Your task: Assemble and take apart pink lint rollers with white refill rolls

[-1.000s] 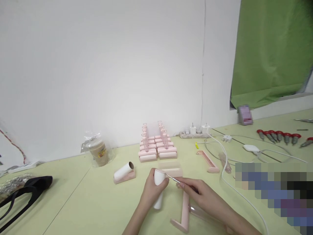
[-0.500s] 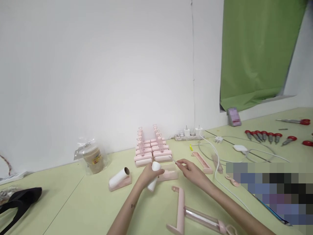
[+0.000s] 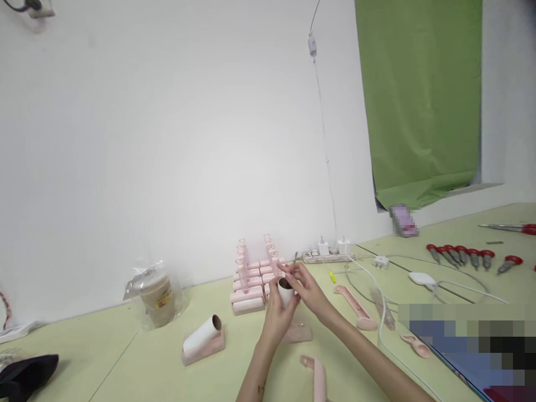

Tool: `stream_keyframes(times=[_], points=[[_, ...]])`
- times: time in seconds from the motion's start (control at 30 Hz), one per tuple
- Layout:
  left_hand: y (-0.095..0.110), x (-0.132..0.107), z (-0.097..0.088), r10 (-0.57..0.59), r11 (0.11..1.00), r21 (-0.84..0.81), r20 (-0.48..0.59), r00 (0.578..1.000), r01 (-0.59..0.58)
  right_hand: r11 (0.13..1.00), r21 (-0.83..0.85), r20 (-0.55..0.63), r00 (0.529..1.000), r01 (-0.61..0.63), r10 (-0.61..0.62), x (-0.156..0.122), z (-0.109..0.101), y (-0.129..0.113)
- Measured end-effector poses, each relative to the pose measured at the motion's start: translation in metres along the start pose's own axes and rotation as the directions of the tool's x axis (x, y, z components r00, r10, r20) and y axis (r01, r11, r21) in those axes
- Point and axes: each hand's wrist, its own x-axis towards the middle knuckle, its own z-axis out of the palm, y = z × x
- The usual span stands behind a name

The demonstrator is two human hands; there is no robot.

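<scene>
The white wall [image 3: 188,134] fills most of my view, with the pale green table [image 3: 138,368] running along its foot. Near the wall sits the largest set of pieces, the pink rollers [image 3: 247,285], ranked in 2 columns with clear handles upright; I judge those finished, though my hands hide part of the right column, so I can't count them all.

In front of them I have both hands close together. My left hand [image 3: 280,314] is wrapped around a white roll [image 3: 286,300], held clear of the table with its hollow end tilted up toward me. My right hand [image 3: 312,293] is at the rim, fingers pinched on a slim metal tool [image 3: 295,260] that points upward; whether its fingertips touch the roll I can't tell.

By my reading this roll is midway: in hand, not yet on any holder. To the left, a 2nd roll [image 3: 200,336] lies slanted over a pink tray [image 3: 213,347], apparently not fitted either.

Loose parts also look unassembled: the pink frame [image 3: 320,379] nearest me, cut off by the lower edge, the pink bracket [image 3: 355,308] on the right and, smallest, the pink clip [image 3: 416,345].
</scene>
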Motion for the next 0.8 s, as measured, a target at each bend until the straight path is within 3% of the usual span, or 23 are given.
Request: stream_keyframes(times=[0.13,0.27,0.37,0.47,0.6,0.8], points=[[-0.007,0.006,0.003,-0.051,0.995,-0.096,-0.16,0.986,0.036,0.991,-0.088,0.204,0.972,-0.1,0.117,-0.01,-0.01,0.028],[-0.002,0.012,0.001,-0.098,0.985,-0.163,-0.299,0.949,0.051,0.977,-0.166,0.338,0.922,-0.137,0.187,-0.016,-0.009,0.05],[0.007,0.014,-0.005,-0.086,0.987,-0.158,-0.373,0.924,0.029,0.974,-0.197,0.344,0.922,-0.113,0.177,-0.014,-0.001,0.059],[0.013,0.013,-0.01,-0.016,0.995,-0.101,-0.417,0.909,-0.029,0.97,-0.235,0.244,0.963,-0.058,0.117,-0.008,-0.001,0.057],[0.013,0.009,-0.012,0.146,0.989,0.054,-0.328,0.933,-0.135,0.936,-0.351,0.111,0.994,0.032,0.008,-0.004,-0.01,0.045],[0.015,0.006,-0.02,0.283,0.912,0.306,0.011,0.959,-0.273,0.737,-0.657,0.12,0.987,0.159,-0.105,-0.002,-0.04,0.02]])
